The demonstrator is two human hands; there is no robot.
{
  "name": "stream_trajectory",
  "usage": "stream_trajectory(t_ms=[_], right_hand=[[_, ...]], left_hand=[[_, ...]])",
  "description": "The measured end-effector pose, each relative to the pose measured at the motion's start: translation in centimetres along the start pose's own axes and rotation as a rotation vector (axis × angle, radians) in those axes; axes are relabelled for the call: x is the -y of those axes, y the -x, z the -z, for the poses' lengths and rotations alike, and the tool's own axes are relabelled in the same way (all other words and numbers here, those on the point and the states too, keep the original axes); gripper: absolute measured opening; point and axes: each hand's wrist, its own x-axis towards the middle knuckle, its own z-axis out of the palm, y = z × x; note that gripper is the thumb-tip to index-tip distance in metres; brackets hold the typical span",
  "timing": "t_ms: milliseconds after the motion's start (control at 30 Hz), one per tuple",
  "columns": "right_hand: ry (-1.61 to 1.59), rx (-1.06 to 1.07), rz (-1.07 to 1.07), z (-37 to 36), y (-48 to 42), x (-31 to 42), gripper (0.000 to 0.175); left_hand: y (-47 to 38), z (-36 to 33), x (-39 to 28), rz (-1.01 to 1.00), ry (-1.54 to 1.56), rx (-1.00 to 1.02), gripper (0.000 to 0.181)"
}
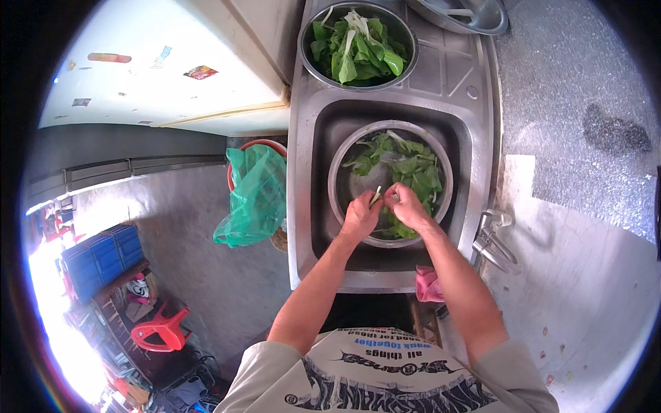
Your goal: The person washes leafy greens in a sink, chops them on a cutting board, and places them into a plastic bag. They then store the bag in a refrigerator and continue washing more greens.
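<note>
A round metal basin [334,170] of water stands in the sink, with green leafy vegetables [421,175] floating mostly along its right side. Over the basin's near part, my left hand [362,211] grips a pale vegetable stem [376,195] that pokes up past the thumb. My right hand [406,205] is close beside it, fingertips pinched together at a pale stem piece. Whether both hands hold the same stalk is hidden by the fingers. Behind the sink bowl, a second metal basin [411,64] on the drainboard holds a heap of leafy greens [356,49] with white stems.
The stainless sink [323,263] has a faucet [493,240] at right and a pink cloth [428,284] on its near rim. Another metal bowl [485,20] stands at the back right. Left of the sink, a green plastic bag [253,196] covers a red bucket [276,145].
</note>
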Motion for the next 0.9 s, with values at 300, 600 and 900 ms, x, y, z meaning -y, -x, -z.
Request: stream_trajectory(t_ms=[300,600,900], right_hand=[[-0.024,0.078,-0.089,1.6,0.1,1.7,0.014],[-0.413,-0.152,-0.155,-1.7,1.1,1.0,0.015],[-0.294,-0.273,-0.055,-1.4,0.3,-1.0,0.02]], left_hand=[[-0.4,0.0,1.4,0.206,0.235,0.06,0.018],[-0.1,-0.9,0.1,0.286,0.465,-0.048,0.018],[0.5,-1.1,1.8,0.281,0.53,0.017,0.022]])
